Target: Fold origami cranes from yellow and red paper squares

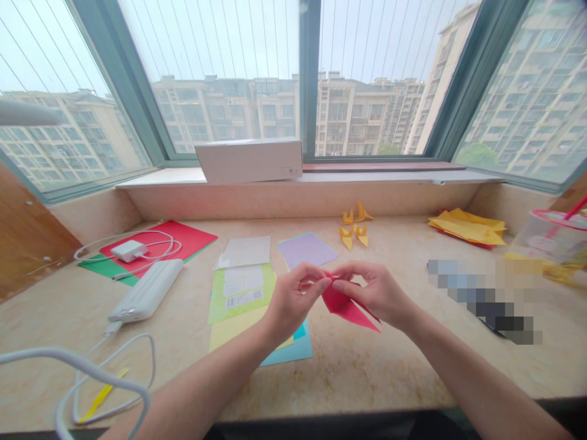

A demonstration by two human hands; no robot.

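A: From my station, what do I have in the hands?

B: A folded piece of red paper, held up over the stone counter, near its middle. The left hand pinches its upper end between thumb and finger; the right hand grips it just beside, thumb on the near side, pointed flaps slanting down to the right

A: How would I handle this fold well?

B: I'd use the left pinch as an anchor, line the edges up before pressing, then firm the crease with the right thumb in short strokes. Tugging could skew or tear the paper, I think. The fingers hide the layers between them, so I can't read the exact fold

A: And containers?

B: At the far right I see a clear cup with a red-rimmed lid and a red straw; I can't make out its contents. A white box sits on the window sill, seemingly closed, so whatever it may hold is hidden from me
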